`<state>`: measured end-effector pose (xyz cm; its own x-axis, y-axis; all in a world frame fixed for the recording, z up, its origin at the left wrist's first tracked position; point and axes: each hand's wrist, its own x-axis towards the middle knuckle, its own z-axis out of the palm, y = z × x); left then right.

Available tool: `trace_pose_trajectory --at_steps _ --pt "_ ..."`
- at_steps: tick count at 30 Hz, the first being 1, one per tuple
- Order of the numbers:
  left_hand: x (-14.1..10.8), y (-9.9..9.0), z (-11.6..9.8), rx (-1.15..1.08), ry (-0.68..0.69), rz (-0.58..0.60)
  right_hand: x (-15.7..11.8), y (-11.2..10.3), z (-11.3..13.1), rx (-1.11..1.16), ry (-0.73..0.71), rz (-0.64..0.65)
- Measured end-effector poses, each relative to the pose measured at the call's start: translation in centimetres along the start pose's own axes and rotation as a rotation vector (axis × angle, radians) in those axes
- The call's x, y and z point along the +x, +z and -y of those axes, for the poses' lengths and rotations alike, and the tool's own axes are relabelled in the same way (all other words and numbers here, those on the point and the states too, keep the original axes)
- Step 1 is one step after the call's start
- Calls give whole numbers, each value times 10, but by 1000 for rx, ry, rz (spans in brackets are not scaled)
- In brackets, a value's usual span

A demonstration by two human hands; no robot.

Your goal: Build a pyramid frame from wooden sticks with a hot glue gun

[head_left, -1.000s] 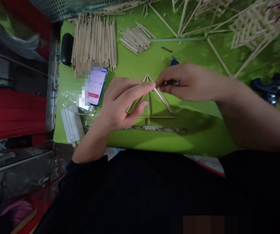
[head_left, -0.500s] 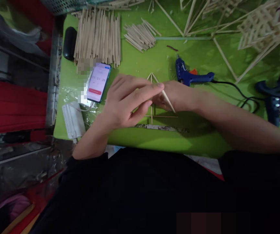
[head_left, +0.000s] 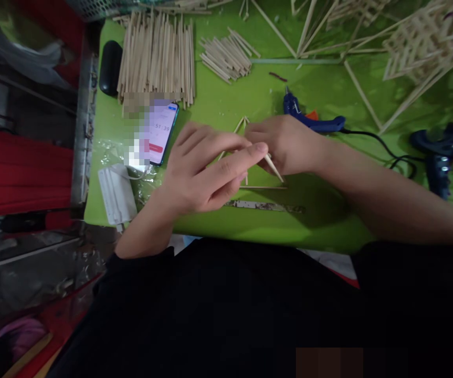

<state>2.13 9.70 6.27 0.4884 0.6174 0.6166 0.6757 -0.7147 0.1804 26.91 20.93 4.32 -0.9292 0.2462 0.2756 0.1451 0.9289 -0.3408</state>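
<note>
My left hand [head_left: 206, 170] reaches in from the left with thumb and index finger brought together at a thin wooden stick [head_left: 274, 169]. The stick slants down to the right from under the index fingertip. My right hand [head_left: 283, 143] is curled right beside those fingertips, behind the stick; what its fingers hold is hidden. Below both hands lies a small triangular stick frame [head_left: 263, 187], its peak showing above them and its base bar below. Much of the frame is covered by my hands. A flat, stained strip [head_left: 263, 206] lies nearer to me.
A blue glue gun [head_left: 316, 122] with a black cord lies beyond my right hand. Long sticks [head_left: 157, 60] and short sticks [head_left: 228, 56] are piled at the back. A phone [head_left: 161, 134], white power bank [head_left: 116, 194], black case [head_left: 111, 68], dark-handled tool [head_left: 436, 157] and stick structures [head_left: 419, 47] surround the work.
My right hand has shifted slightly up and left, its fingers more curled beside the stick. The left thumb and index finger have closed up a little. The stick stays slanted in nearly the same place.
</note>
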Motion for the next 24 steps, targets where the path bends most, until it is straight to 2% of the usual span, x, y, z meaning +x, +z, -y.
trace_pose_trajectory --at_steps 7,11,13,18,21,24 --pt "-3 0 -1 3 58 -69 -1 -10 -1 36 49 -42" --pt "-1 -2 -4 41 41 -94 -2 -15 1 78 144 -22" --pt "0 -4 -5 50 64 -104 -2 -13 -1 78 164 -57" --pt "2 -9 -3 77 75 26 -1 -2 -10 83 116 -262" --pt "1 -10 2 129 59 134 -1 0 -13 94 178 -265" --pt "2 -10 5 149 56 158 -2 -1 -16 106 193 -267"
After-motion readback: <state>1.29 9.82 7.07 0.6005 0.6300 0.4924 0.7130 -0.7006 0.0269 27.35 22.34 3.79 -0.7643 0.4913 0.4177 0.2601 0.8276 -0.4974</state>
